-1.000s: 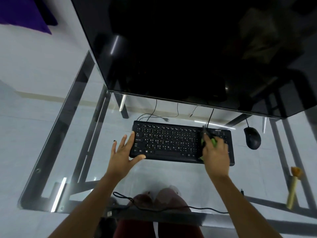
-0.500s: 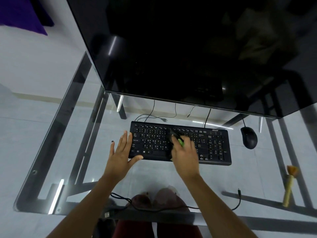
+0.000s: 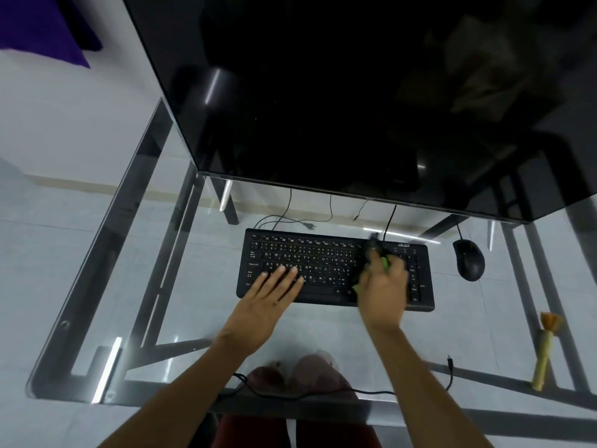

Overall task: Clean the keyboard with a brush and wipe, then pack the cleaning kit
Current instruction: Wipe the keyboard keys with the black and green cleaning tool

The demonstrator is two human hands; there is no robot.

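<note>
**deskguy:** While the left hand (image 3: 273, 300) lies flat with fingers spread on the left half of the black keyboard (image 3: 334, 270), fingertips around the home row, the right hand (image 3: 382, 286) is curled tight around a green-handled brush (image 3: 376, 253). The dark bristle end pokes out past the fingers and sits on the keys between the letter block and the numpad, pretty blurry there tbh.

**glasstop_fan:** Where's the keyboard sitting exactly?

**deskguy:** Middle of a glass desk (image 3: 193, 253), just in front of a big dark monitor (image 3: 339, 92). Its cable runs back under the screen. Black mouse (image 3: 468, 259) is just off the right end of it, not touching.

**glasstop_fan:** Anything else from the kit?

**deskguy:** A second brush (image 3: 546, 350), pale handle with orange-ish bristles, lies near the desk's right edge, well apart from the keyboard. A thin black cable (image 3: 290, 395) snakes along the near edge. Can't spot a wipe. You can see the person's knees through the glass.
</note>
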